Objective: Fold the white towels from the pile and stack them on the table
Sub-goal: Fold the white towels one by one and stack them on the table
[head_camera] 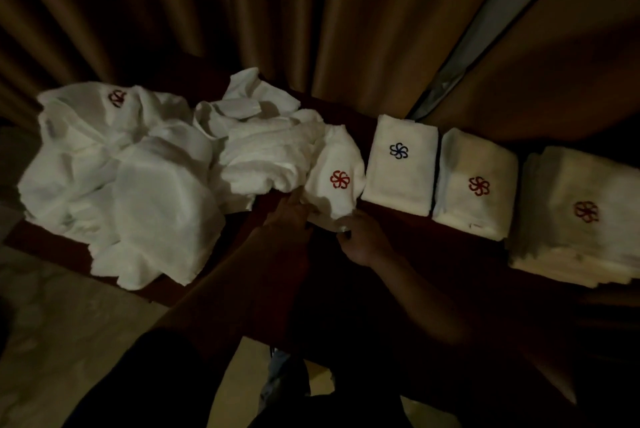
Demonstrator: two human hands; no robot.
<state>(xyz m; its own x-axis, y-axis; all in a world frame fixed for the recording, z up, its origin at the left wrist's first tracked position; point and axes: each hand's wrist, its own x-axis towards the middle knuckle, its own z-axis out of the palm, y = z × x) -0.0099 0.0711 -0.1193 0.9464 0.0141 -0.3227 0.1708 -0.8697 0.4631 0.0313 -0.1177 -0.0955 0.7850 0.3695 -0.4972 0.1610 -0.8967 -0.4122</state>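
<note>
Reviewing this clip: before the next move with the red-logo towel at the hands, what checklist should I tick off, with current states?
1. Right hand pinches the near edge of the red-logo towel: ok.
2. Left hand has a grip on it: cannot tell, too dark.
3. Towel free of the pile: not ok, it lies against the pile.
4. Bare table in front for folding: ok.
5. Blue-logo stack, middle stack and right stack sit folded in a row: ok.
</note>
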